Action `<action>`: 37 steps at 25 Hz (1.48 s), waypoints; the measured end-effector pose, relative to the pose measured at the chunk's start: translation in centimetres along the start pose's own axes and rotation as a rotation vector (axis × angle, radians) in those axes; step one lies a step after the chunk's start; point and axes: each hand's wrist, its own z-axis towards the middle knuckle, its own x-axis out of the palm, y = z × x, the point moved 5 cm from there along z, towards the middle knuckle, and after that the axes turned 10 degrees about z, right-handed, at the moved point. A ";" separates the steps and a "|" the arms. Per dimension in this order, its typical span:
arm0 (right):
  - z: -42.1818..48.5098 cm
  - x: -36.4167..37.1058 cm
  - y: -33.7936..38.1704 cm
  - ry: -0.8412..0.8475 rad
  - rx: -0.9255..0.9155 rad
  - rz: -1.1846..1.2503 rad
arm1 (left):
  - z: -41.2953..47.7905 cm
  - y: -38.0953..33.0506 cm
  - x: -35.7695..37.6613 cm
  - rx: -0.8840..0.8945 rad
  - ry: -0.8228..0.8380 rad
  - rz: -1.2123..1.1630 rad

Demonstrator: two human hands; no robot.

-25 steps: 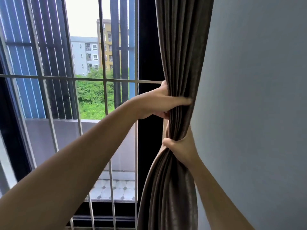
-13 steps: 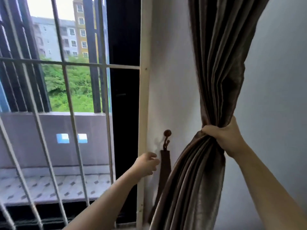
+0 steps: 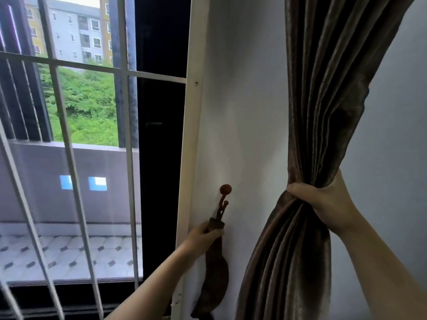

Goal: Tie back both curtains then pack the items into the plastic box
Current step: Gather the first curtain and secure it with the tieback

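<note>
Right hand (image 3: 328, 202) grips the gathered curtain (image 3: 323, 112) beside the wall; left hand (image 3: 203, 234) fingers closed on the tieback (image 3: 215, 269) hanging from its hook (image 3: 225, 192). Curtain not yet tied; the plastic box is not in view.

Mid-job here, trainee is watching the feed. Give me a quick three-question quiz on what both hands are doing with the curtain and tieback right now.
1. True or false: the right hand grips the bunched curtain.
2. What is the left hand holding? A) a window bar B) the tieback just below the wall hook C) nothing
3. Fill in: the tieback is not yet wrapped around the ____.

Key
1. True: its fingers close around the gathered folds, held off the wall.
2. B: it grasps the top of the strap, which hangs down from the hook.
3. curtain: strap and curtain are apart.
</note>
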 end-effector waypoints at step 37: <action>4.2 17.4 2.1 -0.007 0.223 0.166 | -13.0 -8.4 -7.8 0.534 -0.465 0.284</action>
